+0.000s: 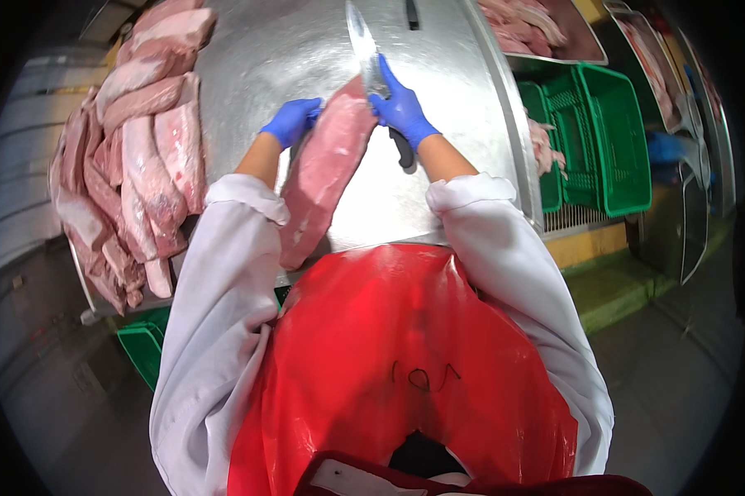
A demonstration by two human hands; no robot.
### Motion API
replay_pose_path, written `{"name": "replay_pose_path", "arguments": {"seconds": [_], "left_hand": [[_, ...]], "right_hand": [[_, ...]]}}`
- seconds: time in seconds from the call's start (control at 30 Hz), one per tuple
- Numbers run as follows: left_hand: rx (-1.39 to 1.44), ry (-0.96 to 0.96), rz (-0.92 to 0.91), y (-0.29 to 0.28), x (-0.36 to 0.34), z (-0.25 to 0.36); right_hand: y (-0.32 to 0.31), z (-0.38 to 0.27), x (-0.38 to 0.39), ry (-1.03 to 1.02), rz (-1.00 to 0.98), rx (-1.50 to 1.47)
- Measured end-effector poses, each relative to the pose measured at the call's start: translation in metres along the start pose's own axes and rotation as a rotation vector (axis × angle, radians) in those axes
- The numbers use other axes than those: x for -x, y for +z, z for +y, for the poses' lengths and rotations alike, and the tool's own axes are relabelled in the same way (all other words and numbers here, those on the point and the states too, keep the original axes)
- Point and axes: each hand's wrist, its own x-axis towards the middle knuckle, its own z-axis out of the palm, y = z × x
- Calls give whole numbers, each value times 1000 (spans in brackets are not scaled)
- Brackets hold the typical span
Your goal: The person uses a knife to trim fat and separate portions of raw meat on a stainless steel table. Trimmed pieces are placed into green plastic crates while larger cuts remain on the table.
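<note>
A long pale-pink meat cut (327,178) lies lengthwise on the steel work surface (257,50). My left hand (291,122), blue-gloved, has its fingers curled at the cut’s upper left edge. My right hand (399,107), also blue-gloved, is at its upper right edge, thumb touching the meat and index finger stretched up, apart from the thumb. A knife (360,37) points away from me beside the meat, partly hidden by my right hand; a black handle shows below that hand. Another dark handle (413,12) lies at the far edge.
Many meat slabs (157,165) are piled at left, with a green crate (141,351) below. At right stand green crates (612,140), loose trimmings (546,149), a metal tray of meat (529,29) and further trays (653,70). My red apron (397,331) meets the near edge.
</note>
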Motion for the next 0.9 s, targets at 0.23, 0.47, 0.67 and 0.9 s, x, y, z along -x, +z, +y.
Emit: {"name": "replay_pose_path", "arguments": {"seconds": [0.23,0.47,0.67,0.9], "left_hand": [[-675,190,36,16,11,10],[-773,188,23,32,-8,31],[-796,501,165,50,38,34],[-882,630,268,55,51,38]], "right_hand": [[9,-4,-2,102,-34,426],[9,-6,2,107,57,469],[18,-34,-9,-40,12,401],[-46,-83,38,256,-631,382]]}}
